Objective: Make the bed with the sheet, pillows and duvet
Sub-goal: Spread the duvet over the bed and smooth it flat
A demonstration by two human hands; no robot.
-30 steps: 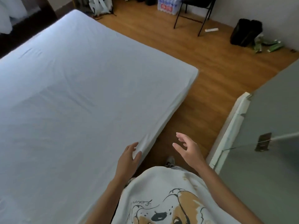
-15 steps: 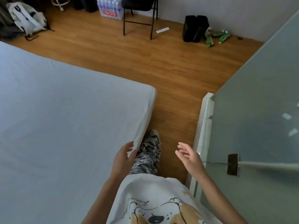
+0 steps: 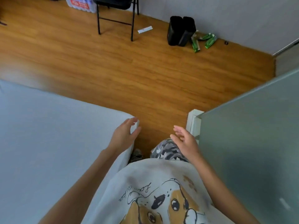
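Sheet (image 3: 48, 135): white, spread flat over the mattress at the left of the view; it covers the top and wraps the near corner (image 3: 135, 122), with few wrinkles in sight.
Sheet placement: the smooth lie and covered corner suggest the sheet step is done or close to it on this side.
Pillows, duvet: neither appears in the view, so both steps are judged not yet done.
Left hand (image 3: 123, 135): over the bed's corner, forearm lying along the mattress edge; fingers and thumb curved apart in a loose C around the corner.
Left hand hold: nothing pinched; whether the fingertips touch the cloth cannot be told.
Left hand purpose: the pose suits checking or seating the corner fold.
Right hand (image 3: 186, 139): raised clear of the bed, between the corner and a frosted panel (image 3: 250, 135); palm turned inward, fingers spread and slack, holding nothing.
Right hand purpose: likely held free for balance or for the next reach.
Stance: the person stands in the narrow gap between bed and panel, one leg (image 3: 168, 150) forward.
Floor (image 3: 129, 70): wood, with a chair (image 3: 116, 16) and a black bin (image 3: 180, 30) near the far wall, well apart from the bed.
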